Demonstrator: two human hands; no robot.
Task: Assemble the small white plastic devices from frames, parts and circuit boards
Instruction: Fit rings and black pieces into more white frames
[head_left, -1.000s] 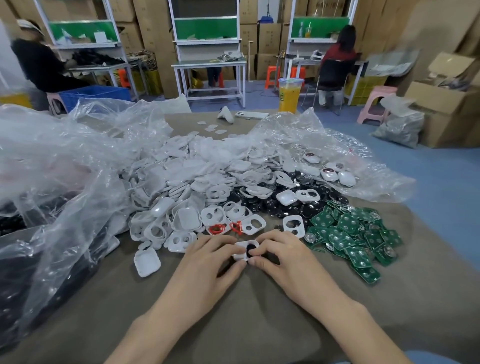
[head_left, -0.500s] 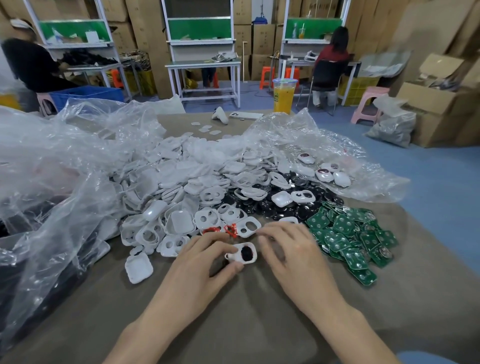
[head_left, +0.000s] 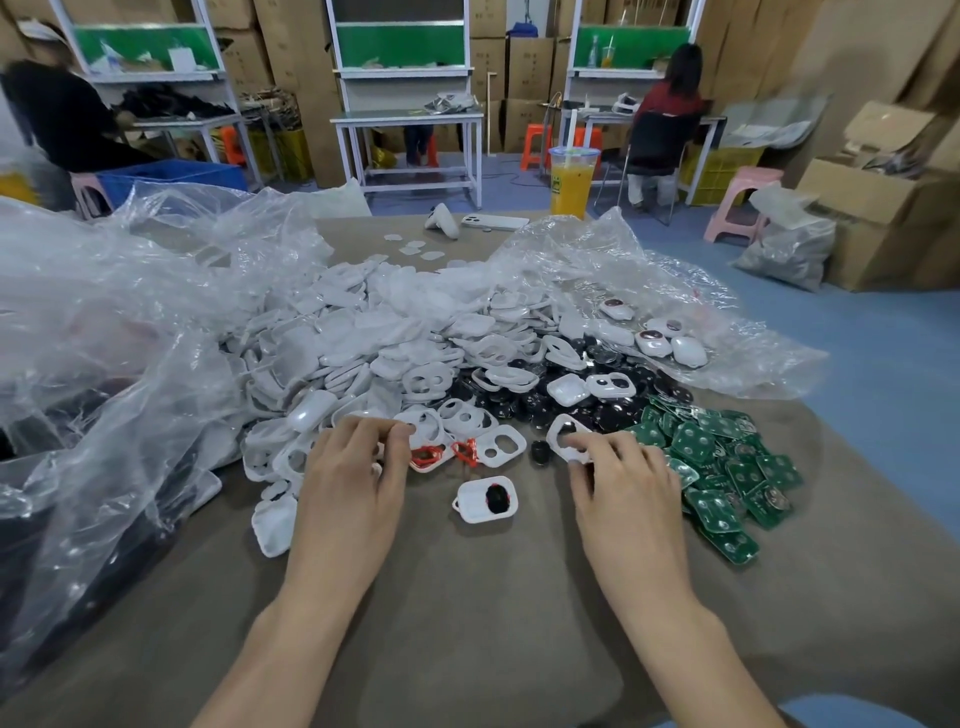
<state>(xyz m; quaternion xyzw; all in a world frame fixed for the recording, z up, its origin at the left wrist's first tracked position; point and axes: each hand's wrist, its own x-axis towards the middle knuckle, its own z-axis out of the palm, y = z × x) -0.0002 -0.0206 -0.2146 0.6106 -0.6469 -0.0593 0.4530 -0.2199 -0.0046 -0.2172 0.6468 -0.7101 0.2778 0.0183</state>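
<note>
Table (head_left: 467, 623): right hand (head_left: 618, 488) pinches frame (head_left: 554, 432); left hand (head_left: 353, 467) curled on pile (head_left: 363, 338), grip unclear; device (head_left: 472, 501) lies between.

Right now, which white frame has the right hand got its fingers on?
The empty two-hole frame at the near edge of the black parts, under the right hand. The frame holding a black part lies untouched between both hands.

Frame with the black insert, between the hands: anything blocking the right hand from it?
Nothing visible. The frame lies alone on bare table beside the right hand, which pinches another white frame.
</note>
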